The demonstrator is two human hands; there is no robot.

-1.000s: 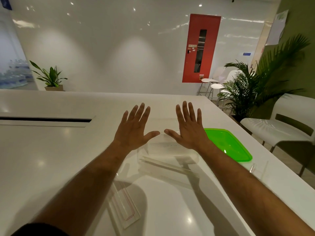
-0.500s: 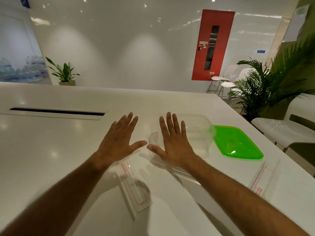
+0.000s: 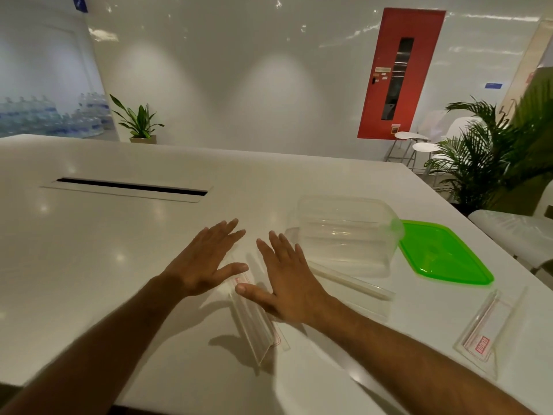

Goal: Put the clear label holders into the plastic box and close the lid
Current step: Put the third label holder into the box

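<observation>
A clear plastic box (image 3: 344, 232) stands open on the white table, its green lid (image 3: 443, 259) lying flat to its right. One clear label holder (image 3: 254, 324) with red print lies below my hands. A second holder (image 3: 359, 290) lies in front of the box, and a third (image 3: 484, 333) sits near the table's right edge. My left hand (image 3: 206, 262) and my right hand (image 3: 287, 280) hover palm-down with fingers spread, left of the box, holding nothing. My right thumb is over the near holder's far end.
A long dark slot (image 3: 131, 187) is cut into the table (image 3: 89, 265) at the left. White chairs (image 3: 514, 232) and a palm plant (image 3: 490, 157) stand off the table's right side. A small potted plant (image 3: 139, 124) and a red door (image 3: 398, 73) are at the back.
Both hands have come back toward me and to the left, off the box. The view has swung, so the box and lid now sit to the right of my hands.
</observation>
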